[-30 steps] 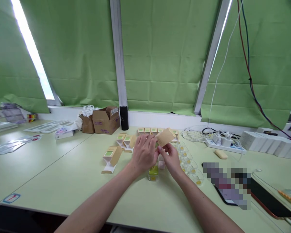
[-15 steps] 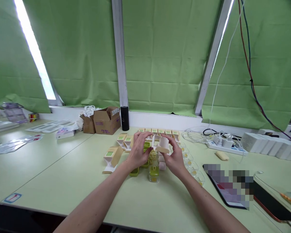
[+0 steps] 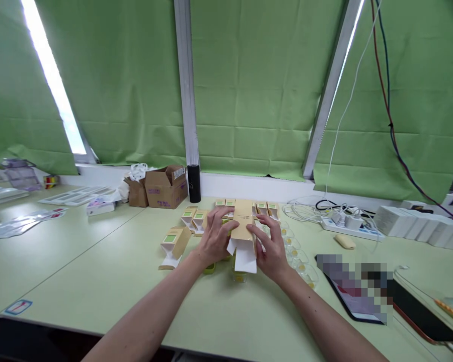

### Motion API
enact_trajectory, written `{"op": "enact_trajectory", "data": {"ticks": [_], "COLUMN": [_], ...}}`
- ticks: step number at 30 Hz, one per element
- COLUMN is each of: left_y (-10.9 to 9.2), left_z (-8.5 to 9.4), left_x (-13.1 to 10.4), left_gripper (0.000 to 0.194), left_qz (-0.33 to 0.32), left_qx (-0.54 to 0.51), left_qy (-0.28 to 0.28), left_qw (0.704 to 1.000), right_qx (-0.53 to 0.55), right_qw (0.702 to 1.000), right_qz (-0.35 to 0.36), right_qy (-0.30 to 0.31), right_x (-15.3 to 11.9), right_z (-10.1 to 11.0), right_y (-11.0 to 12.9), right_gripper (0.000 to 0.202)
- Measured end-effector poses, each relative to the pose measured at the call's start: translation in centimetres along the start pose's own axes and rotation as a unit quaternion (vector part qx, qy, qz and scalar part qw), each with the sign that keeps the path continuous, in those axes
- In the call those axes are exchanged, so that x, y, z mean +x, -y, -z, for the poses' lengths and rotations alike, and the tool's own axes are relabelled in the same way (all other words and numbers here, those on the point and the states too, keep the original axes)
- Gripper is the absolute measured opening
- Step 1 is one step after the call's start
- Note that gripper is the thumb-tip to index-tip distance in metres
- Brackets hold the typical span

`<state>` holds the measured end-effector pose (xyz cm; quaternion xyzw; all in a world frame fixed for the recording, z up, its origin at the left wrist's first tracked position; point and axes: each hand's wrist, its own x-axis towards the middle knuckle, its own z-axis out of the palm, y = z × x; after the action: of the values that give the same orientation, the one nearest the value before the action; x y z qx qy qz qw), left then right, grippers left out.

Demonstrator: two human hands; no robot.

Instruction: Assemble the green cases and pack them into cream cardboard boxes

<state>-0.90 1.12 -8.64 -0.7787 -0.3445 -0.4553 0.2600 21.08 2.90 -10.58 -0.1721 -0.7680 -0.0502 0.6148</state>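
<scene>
Carton of tan card (image 3: 242, 232), box-shaped, with white inner flaps (image 3: 245, 259) opening toward 6 o'clock, is at the centre of the head view, held between two bare hands. The left hand (image 3: 215, 239) takes it from 9 o'clock, thumb and forefinger bent onto the left edge in a light pinch. The right hand (image 3: 270, 246) reaches in from 3 o'clock, its thumb laid on the tan face and its fingers curled at the right side, with card gripped between them; the tips behind are hidden. A small clear boxy container (image 3: 240, 278) with green and yellow in it shows partly past the flap at 6 o'clock, clear rounded containers (image 3: 302, 266) with yellow spots lie at 4, and a tan card box with a green square (image 3: 181, 240) sits open at 8. To shape the carton well, I judge, pressure belongs on the creased edges rather than the flat panels, which look thin enough to dent; both sides want squaring evenly, with the flaps kept clear of the boxy container
</scene>
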Motion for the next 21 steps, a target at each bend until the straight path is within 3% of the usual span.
{"op": "enact_trajectory", "data": {"ticks": [7, 10, 12, 15, 18, 21], "left_y": [-0.4, -0.9, -1.1, -1.3, -1.1, -0.7], "left_z": [0.1, 0.2, 0.0, -0.7, -1.5, -1.8], "left_x": [0.0, 0.6, 0.9, 0.8, 0.4, 0.3], "left_gripper": [0.057, 0.066, 0.061, 0.051, 0.059, 0.063], "left_qz": [0.023, 0.042, 0.075, 0.185, 0.304, 0.357], "left_qx": [-0.066, -0.151, -0.217, -0.323, -0.443, -0.519], "left_qy": [0.019, -0.013, -0.044, -0.07, -0.071, -0.072], "left_qw": [0.997, 0.988, 0.972, 0.925, 0.841, 0.773], "right_qx": [-0.049, -0.061, -0.061, -0.057, -0.051, -0.048], "right_qw": [0.999, 0.998, 0.998, 0.998, 0.998, 0.998], "right_qz": [-0.01, -0.022, -0.027, -0.028, -0.027, -0.038], "right_qy": [-0.01, -0.011, -0.008, -0.004, -0.001, 0.001], "right_x": [-0.2, -0.3, -0.4, -0.3, -0.2, -0.3], "right_z": [0.4, 0.5, 0.5, 0.5, 0.6, 0.6], "right_y": [-0.6, -0.8, -0.7, -0.5, -0.2, -0.2], "right_gripper": [0.074, 0.073, 0.072, 0.072, 0.071, 0.068]}}
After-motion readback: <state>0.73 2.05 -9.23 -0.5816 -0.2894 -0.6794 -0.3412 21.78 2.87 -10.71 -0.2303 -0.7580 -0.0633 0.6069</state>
